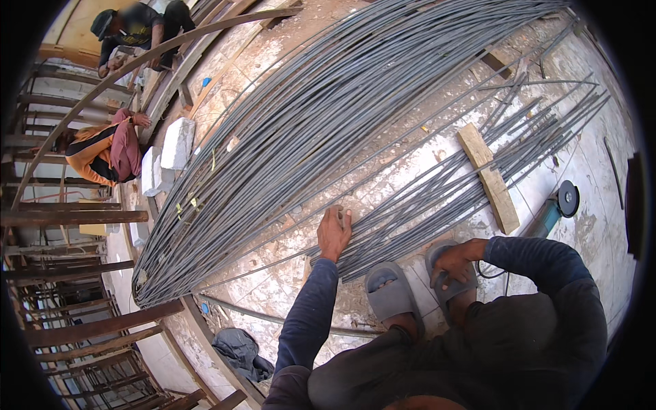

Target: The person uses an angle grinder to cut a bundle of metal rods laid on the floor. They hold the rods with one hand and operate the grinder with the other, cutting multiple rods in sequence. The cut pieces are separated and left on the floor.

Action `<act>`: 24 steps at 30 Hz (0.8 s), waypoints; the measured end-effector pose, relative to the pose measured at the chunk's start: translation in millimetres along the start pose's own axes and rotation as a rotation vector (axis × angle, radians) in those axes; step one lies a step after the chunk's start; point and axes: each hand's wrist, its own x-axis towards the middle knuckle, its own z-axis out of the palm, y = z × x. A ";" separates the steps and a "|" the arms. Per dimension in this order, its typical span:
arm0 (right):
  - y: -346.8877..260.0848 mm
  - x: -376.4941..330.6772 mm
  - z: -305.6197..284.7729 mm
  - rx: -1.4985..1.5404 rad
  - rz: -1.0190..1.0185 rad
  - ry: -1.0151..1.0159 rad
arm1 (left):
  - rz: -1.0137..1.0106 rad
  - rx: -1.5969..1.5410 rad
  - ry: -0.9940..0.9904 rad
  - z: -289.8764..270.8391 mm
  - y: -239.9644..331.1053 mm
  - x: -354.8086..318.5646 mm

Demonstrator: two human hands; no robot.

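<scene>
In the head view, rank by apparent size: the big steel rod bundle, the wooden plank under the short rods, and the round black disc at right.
1. Big steel rod bundle, largest by far.
2. Wooden plank.
3. Round black disc, smallest.

The long bars (328, 130) running from seven o'clock up to one o'clock are dull grey steel, matt and ribbed-looking. The shorter rods (437, 198) under the left hand (334, 232) are the same metal. The floor (273, 273) is rough concrete, stained rusty brown and blotched white. At three o'clock the plank (488, 178) is pale raw wood, unfinished. The sandals (391, 290) look like smooth grey rubber or plastic, dusty. The sleeve (307, 321) is matt dark blue cloth. At nine o'clock two blocks (176, 143) look chalky white.
</scene>
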 end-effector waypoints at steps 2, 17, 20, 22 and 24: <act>12.0 7.6 5.4 0.013 0.021 -0.007 | 0.437 0.126 0.202 -7.5 13.0 -15.8; 3.8 -3.8 6.0 -0.003 -0.025 0.011 | 0.047 -0.338 -1.447 -8.5 55.0 -197.6; 2.3 -3.1 2.4 -0.007 -0.015 0.008 | 0.133 -0.274 -1.451 -8.7 49.8 -196.7; 2.0 -4.2 2.9 0.002 -0.011 0.010 | 0.181 -0.229 -1.467 -11.4 52.3 -194.9; 3.4 -3.0 3.3 0.009 -0.018 0.015 | 0.202 -0.210 -1.497 -16.6 57.7 -189.5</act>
